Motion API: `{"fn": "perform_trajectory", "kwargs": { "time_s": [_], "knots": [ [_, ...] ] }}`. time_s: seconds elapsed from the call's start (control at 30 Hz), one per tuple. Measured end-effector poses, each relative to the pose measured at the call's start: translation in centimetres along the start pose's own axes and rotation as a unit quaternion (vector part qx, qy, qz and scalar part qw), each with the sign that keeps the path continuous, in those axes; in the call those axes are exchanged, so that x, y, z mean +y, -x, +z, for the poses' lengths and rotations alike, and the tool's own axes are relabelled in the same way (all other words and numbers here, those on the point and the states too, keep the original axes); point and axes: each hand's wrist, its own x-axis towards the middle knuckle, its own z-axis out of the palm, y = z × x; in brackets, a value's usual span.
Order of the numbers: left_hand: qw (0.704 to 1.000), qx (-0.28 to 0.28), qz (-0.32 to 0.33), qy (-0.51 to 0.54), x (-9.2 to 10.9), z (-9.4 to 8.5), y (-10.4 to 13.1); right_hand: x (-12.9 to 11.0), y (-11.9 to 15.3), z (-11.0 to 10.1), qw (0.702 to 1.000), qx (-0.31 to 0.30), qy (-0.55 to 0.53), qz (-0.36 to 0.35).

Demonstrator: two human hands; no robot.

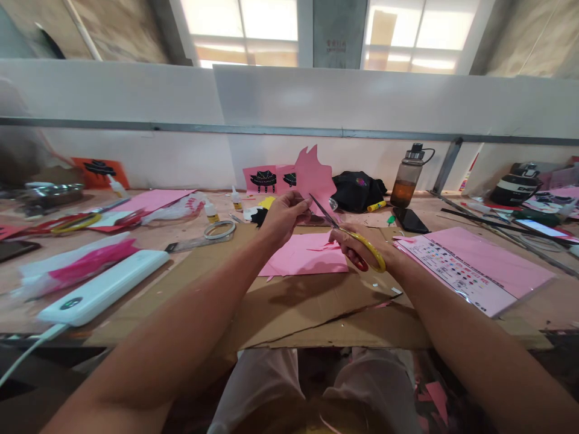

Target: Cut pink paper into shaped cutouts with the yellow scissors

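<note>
My left hand (288, 216) is closed in a pinch on the lower left edge of an upright pink sheet (315, 175), whose top is cut into pointed shapes. In my right hand (357, 241) are scissors (368, 248) with yellow and red handles, my fingers wrapped round the loops. Their blades point up and left, in front of the sheet's lower part; whether they touch it I cannot tell. Beneath both hands a pink sheet (312, 259) lies on brown cardboard (271, 307), with small pink scraps (326, 246) on top.
Left of my arm lies a white power bank (106, 286) with a cable. Glue bottles (210, 211) and a tape roll (219, 229) stand beyond it. At right are a phone (409, 220), a drink bottle (409, 176), a black cloth (359, 191) and a printed pink packet (486, 268).
</note>
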Motion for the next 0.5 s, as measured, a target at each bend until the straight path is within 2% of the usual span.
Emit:
{"fn": "perform_trajectory", "kwargs": {
  "time_s": [0.3,0.5],
  "knots": [
    [1.000,0.001,-0.003,-0.013,0.07,0.22,0.10,1.00,-0.38,0.31,0.999,0.000,-0.032,-0.008],
    [1.000,0.000,-0.009,0.006,0.24,0.30,0.18,0.04,0.01,0.08,1.000,0.007,0.005,-0.002]
  ]
}}
